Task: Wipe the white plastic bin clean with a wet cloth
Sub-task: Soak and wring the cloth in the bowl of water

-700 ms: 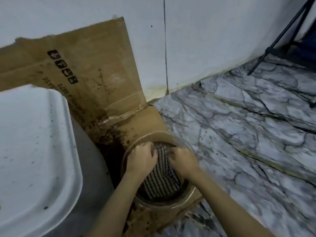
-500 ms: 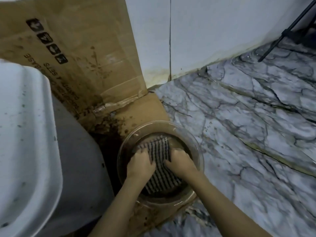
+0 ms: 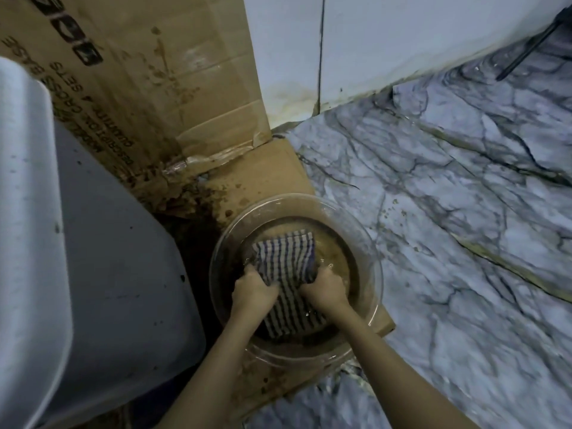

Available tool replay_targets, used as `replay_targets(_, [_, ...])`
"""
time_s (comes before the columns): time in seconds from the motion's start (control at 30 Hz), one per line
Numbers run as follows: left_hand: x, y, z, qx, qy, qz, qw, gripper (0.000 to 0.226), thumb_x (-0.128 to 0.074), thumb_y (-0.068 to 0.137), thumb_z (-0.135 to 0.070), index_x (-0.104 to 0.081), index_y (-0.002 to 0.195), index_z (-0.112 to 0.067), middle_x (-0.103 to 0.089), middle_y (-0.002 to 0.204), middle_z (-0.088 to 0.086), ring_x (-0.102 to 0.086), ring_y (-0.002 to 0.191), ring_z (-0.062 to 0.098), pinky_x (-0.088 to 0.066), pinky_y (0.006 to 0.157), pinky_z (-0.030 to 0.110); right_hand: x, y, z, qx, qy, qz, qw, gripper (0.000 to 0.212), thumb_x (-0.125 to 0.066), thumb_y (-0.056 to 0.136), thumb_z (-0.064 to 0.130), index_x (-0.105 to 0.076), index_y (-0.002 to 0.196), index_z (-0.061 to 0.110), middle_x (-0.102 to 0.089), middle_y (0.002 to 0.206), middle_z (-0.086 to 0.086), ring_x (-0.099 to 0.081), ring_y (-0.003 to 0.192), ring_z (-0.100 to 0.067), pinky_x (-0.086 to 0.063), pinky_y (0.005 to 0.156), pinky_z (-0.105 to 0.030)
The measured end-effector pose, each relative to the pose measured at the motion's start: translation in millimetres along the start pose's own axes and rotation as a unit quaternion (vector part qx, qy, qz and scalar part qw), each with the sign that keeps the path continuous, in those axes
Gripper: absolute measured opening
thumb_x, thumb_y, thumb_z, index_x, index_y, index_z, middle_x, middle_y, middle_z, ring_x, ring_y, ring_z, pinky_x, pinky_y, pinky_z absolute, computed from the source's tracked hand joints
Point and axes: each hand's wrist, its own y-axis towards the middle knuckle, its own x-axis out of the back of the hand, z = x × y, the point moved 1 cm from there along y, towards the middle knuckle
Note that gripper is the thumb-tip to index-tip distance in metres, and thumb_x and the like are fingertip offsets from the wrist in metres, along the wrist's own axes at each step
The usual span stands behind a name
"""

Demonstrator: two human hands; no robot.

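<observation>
A blue-and-white striped cloth [image 3: 286, 267] lies in murky brown water inside a clear plastic bowl [image 3: 370, 258] on the floor. My left hand [image 3: 252, 291] grips the cloth's left edge and my right hand [image 3: 325, 287] grips its right edge, both partly in the water. The white plastic bin [image 3: 31, 243] fills the left of the view, its lid speckled with dark spots and its grey-white side [image 3: 117, 274] facing the bowl.
Stained, wet cardboard [image 3: 161, 97] leans against the white wall and runs under the bowl. Marbled floor tiles [image 3: 464, 227] spread to the right. A black tripod leg [image 3: 526, 51] stands at the far top right.
My view has tilted down and closer. Both hands have slid back toward me along the cloth, uncovering its far end in the water.
</observation>
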Motion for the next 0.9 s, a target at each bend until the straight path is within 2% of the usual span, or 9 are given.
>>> replay_targets(0.17, [-2, -3, -5, -0.053, -0.062, -0.006, 0.997, 0.049, -0.062, 0.089, -0.019, -0.047, 0.135, -0.012, -0.062, 0.1, 0.002, -0.056, 0.097, 0.017, -0.043, 0.087, 0.025, 8, -1, 4, 0.035, 0.143, 0.026, 0.989, 0.022, -0.062, 0.084, 0.016, -0.059, 0.106, 0.01, -0.063, 0.103, -0.005, -0.057, 0.105, -0.024, -0.043, 0.086, -0.031])
replay_targets(0.27, [-6, -3, -7, -0.047, -0.142, 0.009, 0.989, 0.042, -0.066, 0.086, -0.019, -0.056, 0.127, -0.014, -0.06, 0.09, -0.007, -0.06, 0.094, 0.017, -0.051, 0.093, 0.038, 17, -2, 6, 0.011, 0.21, 0.079, 0.974, 0.038, -0.064, 0.078, 0.01, -0.055, 0.115, 0.014, -0.06, 0.111, -0.005, -0.057, 0.106, -0.024, -0.048, 0.093, -0.038])
replay_targets(0.37, [-10, -4, -10, -0.024, -0.255, 0.019, 0.966, 0.025, -0.062, 0.088, -0.02, -0.066, 0.113, -0.021, -0.067, 0.103, -0.003, -0.062, 0.1, 0.018, -0.05, 0.095, 0.043, 24, -6, 5, -0.021, 0.354, 0.125, 0.926, 0.034, -0.049, 0.082, -0.001, -0.061, 0.113, 0.006, -0.064, 0.109, -0.015, -0.06, 0.103, -0.028, -0.049, 0.096, -0.046])
replay_targets(0.47, [-11, -5, -15, 0.016, -0.339, 0.033, 0.94, 0.023, -0.05, 0.096, -0.015, -0.067, 0.111, -0.021, -0.065, 0.109, 0.001, -0.06, 0.102, 0.017, -0.052, 0.085, 0.035, 24, -9, 0, -0.043, 0.465, 0.165, 0.868, 0.034, -0.035, 0.09, -0.003, -0.063, 0.106, 0.006, -0.065, 0.103, -0.014, -0.059, 0.101, -0.029, -0.049, 0.094, -0.048])
replay_targets(0.53, [-11, -6, -17, 0.032, -0.37, 0.054, 0.927, 0.028, -0.043, 0.098, -0.009, -0.062, 0.117, -0.018, -0.064, 0.112, 0.005, -0.06, 0.098, 0.016, -0.051, 0.071, 0.028, 23, -7, -2, -0.049, 0.459, 0.152, 0.874, 0.027, -0.041, 0.093, -0.001, -0.067, 0.099, 0.007, -0.066, 0.106, -0.016, -0.062, 0.097, -0.028, -0.053, 0.088, -0.046])
replay_targets(0.63, [-13, -8, -18, 0.048, -0.404, 0.078, 0.91, 0.029, -0.047, 0.096, -0.003, -0.055, 0.122, -0.013, -0.063, 0.111, 0.01, -0.061, 0.09, 0.016, -0.051, 0.064, 0.026, 17, 1, -2, -0.054, 0.365, 0.094, 0.925, 0.007, -0.063, 0.085, 0.004, -0.066, 0.088, 0.009, -0.068, 0.103, -0.016, -0.065, 0.092, -0.027, -0.054, 0.087, -0.042])
replay_targets(0.73, [-17, -10, -21, 0.09, -0.447, 0.104, 0.884, 0.025, -0.047, 0.097, -0.007, -0.054, 0.121, -0.009, -0.065, 0.104, 0.01, -0.063, 0.09, 0.019, -0.052, 0.067, 0.029, 12, 6, -1, -0.04, 0.275, 0.076, 0.958, 0.032, -0.072, 0.079, 0.017, -0.06, 0.107, 0.011, -0.065, 0.11, -0.009, -0.062, 0.103, -0.025, -0.05, 0.095, -0.042])
replay_targets(0.8, [-17, -11, -24, 0.098, -0.464, 0.128, 0.871, 0.027, -0.044, 0.098, -0.01, -0.056, 0.122, -0.01, -0.065, 0.107, 0.01, -0.062, 0.095, 0.02, -0.051, 0.07, 0.03, 10, 8, -1, -0.046, 0.28, 0.095, 0.954, 0.046, -0.071, 0.08, 0.025, -0.053, 0.121, 0.012, -0.063, 0.116, -0.008, -0.06, 0.108, -0.024, -0.048, 0.098, -0.042])
replay_targets(0.9, [-14, -11, -25, 0.082, -0.445, 0.15, 0.879, 0.027, -0.042, 0.099, -0.013, -0.059, 0.12, -0.013, -0.065, 0.105, 0.007, -0.061, 0.098, 0.02, -0.051, 0.076, 0.032, 11, 12, -4, -0.064, 0.31, 0.143, 0.938, 0.049, -0.069, 0.082, 0.027, -0.053, 0.124, 0.009, -0.064, 0.117, -0.009, -0.06, 0.108, -0.025, -0.048, 0.097, -0.043])
